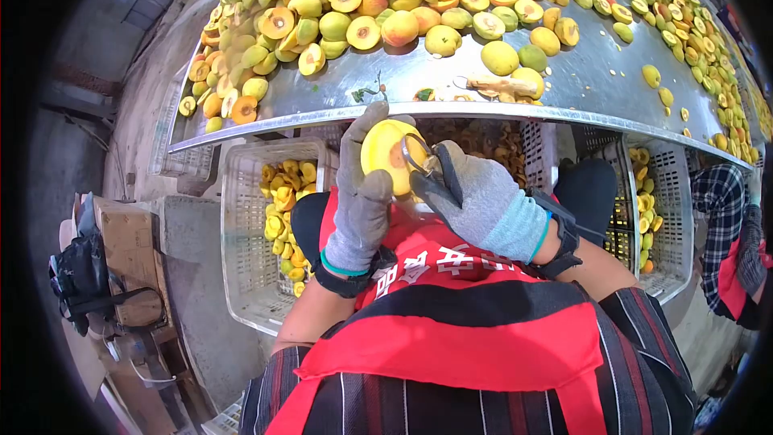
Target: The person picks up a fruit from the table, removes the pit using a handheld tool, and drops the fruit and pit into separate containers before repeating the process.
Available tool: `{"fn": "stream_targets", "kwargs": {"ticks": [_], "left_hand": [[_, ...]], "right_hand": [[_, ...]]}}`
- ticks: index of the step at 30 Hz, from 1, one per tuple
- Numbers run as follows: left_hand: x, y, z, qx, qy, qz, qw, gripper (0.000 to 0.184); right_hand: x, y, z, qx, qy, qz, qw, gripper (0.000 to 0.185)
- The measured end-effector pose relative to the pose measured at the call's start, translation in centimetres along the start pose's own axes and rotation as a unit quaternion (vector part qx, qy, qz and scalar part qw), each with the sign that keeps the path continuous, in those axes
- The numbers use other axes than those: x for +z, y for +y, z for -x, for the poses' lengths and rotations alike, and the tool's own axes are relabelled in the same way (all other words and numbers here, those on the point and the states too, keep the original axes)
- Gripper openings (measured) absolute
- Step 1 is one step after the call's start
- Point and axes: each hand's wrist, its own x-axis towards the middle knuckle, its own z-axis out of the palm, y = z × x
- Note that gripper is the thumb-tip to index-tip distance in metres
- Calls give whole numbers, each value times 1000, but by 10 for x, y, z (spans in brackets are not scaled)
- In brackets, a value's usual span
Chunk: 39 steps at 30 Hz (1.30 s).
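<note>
My left hand point(353, 209), in a grey glove, is wrapped round a yellow peach half point(378, 151), its cut face with the brown centre turned towards my right hand. My right hand point(487, 197), gloved too, is closed on a pitting tool with a curved metal loop point(416, 145). The loop lies against the cut face beside the brown centre. My right fingers hide most of the tool's handle. Both hands are above my red apron point(435, 262), just short of the metal table's point(338, 121) near edge.
Heaped peach halves point(346, 28) cover the table's far side. Below stand a left crate point(241, 274) with yellow pieces and a right crate point(672, 217) with fruit. Peach scraps point(507, 149) lie under the table edge. Another person's checked sleeve point(717, 209) is at far right.
</note>
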Motion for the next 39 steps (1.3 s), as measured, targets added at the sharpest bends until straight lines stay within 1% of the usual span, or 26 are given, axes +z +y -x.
{"fn": "stream_targets", "kwargs": {"ticks": [4,6,10,12,15,16,17,18,20,21,22,23,25,26,27,28,29,31,32,33,34,35,36,37,38,39], "left_hand": [[9,10,3,2,15,-45,999,86],[9,11,6,74,24,-143,987,69],[10,8,9,99,30,-185,977,59],[2,2,10,62,44,-184,980,49],[0,4,6,17,41,-197,979,57],[2,7,5,7,54,-189,981,55],[1,7,4,6,55,-188,981,55],[-1,8,3,26,40,-205,978,54],[-7,11,-5,46,24,-223,974,53],[-12,15,-10,10,-35,-199,979,52],[-17,19,-14,-26,-93,-173,980,52],[-20,22,-16,-26,-94,-173,980,52],[-25,26,-20,-157,-186,-55,968,52],[-29,23,-21,-182,-203,-31,962,53],[-28,21,-19,-183,-201,-30,962,53],[-24,18,-18,-200,-155,-6,967,54],[-20,15,-17,-216,-111,19,970,54],[-17,10,-15,-192,-96,35,976,54],[-15,11,-14,-140,-83,-40,986,53],[-14,12,-12,-88,-68,-113,987,52],[-15,13,-9,-86,-55,-86,991,35],[-14,11,-8,-87,-55,-86,991,35],[-13,8,-5,-47,-46,-140,988,34],[-12,6,-3,-7,-37,-195,980,33],[-12,8,-2,2,-37,-213,976,32],[-13,9,-3,1,-36,-213,976,32]], "right_hand": [[5,0,3,4,2,-12,1000,29],[5,-6,3,50,-38,-45,997,33],[15,-4,4,51,-34,-131,990,28],[15,-1,3,-13,-91,2,996,22],[20,3,0,-18,-137,51,989,19],[17,1,-1,-17,-137,52,989,19],[12,-4,-1,21,-158,-88,983,19],[9,-7,-2,59,-177,-227,956,20],[12,-2,-4,27,-159,-184,970,24],[13,0,-4,-4,-140,-139,980,28],[10,-1,-4,-3,-141,-140,980,28],[4,-4,-4,25,-169,-187,967,28],[-2,-2,-6,53,-197,-232,951,28],[-3,1,-8,102,-257,-276,921,28],[-4,2,-9,150,-314,-318,882,28],[-3,1,-9,150,-315,-318,881,28],[-4,0,-9,173,-302,-367,863,27],[-5,-2,-8,217,-270,-460,817,25],[10,0,-6,-46,-148,-360,920,25],[11,6,-4,-45,-148,-359,920,25],[9,10,-3,39,-195,-425,883,25],[5,6,-4,123,-239,-484,833,25],[4,2,-6,124,-239,-485,832,25],[5,-3,-9,188,-263,-437,839,25],[6,-6,-11,250,-285,-387,841,25],[13,0,-10,250,-286,-387,840,25]]}}
